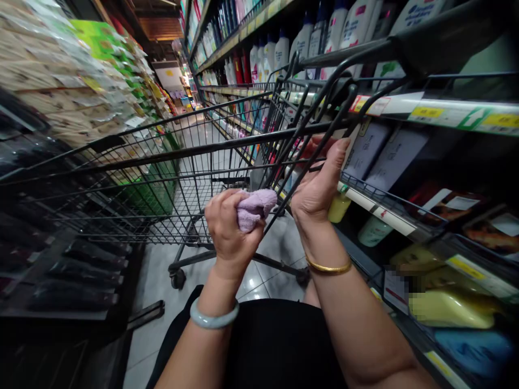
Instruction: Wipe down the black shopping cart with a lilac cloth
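Observation:
My left hand (227,229) is closed around a bunched light purple cloth (259,204), which bulges out past the thumb side. Just in front of it is the dark wire side of a shopping cart (194,151). My right hand (316,197) is at the cart's slanted end bars, its fingers curled behind them and partly hidden, with the thumb pointing up. A pale bangle (214,319) circles my left wrist, and a gold bangle (329,267) my right.
Shelves of shampoo bottles (281,51) line the right side, with boxes (367,146) and yellow bottles (450,308) lower down. Packaged goods (44,70) are stacked at the left. A tiled aisle (198,132) runs ahead beyond the cart. One cart wheel (177,279) stands near my legs.

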`<state>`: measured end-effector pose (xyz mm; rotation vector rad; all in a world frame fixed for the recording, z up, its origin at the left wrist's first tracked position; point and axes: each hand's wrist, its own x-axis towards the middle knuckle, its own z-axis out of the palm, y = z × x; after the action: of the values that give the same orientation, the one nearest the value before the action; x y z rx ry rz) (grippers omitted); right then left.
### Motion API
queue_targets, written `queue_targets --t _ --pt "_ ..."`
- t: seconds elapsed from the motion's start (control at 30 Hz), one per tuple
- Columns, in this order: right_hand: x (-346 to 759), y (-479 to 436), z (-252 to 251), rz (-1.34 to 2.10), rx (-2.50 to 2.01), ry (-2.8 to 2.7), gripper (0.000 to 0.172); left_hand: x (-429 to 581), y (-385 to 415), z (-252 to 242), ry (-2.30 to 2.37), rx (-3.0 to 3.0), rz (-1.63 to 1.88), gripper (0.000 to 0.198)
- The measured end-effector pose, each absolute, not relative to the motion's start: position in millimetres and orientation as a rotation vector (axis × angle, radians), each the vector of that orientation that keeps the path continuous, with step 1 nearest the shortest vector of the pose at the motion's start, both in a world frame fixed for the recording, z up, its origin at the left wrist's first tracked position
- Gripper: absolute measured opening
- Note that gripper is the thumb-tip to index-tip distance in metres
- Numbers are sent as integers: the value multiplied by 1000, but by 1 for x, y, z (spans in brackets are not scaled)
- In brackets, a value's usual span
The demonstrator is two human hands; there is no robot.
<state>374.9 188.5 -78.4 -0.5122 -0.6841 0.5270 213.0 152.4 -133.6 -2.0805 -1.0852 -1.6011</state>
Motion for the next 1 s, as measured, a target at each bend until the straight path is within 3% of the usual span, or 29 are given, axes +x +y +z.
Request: queue_targets --t 0.13,0.23,0.37,0.53,0.8,1.0 --pt "366 185 -78 604 -417 -644 50 214 153 -140 -1254 -1948 -1799 42" --pt "360 187 -82 747 -466 -646 60 219 151 -147 -1389 -1943 -1761 41" --pt "355 189 -89 772 -545 -660 74 228 140 -140 -1179 -2082 -1665 43" --pt "355 189 -89 763 -565 -627 71 224 143 -131 -1141 -2010 -1664 44" --pt "353 189 -90 735 -585 -585 67 216 168 -158 -1675 -1529 -2256 45" --pt "355 193 -90 785 -558 -627 71 242 138 -155 -1216 -1960 -1803 43"
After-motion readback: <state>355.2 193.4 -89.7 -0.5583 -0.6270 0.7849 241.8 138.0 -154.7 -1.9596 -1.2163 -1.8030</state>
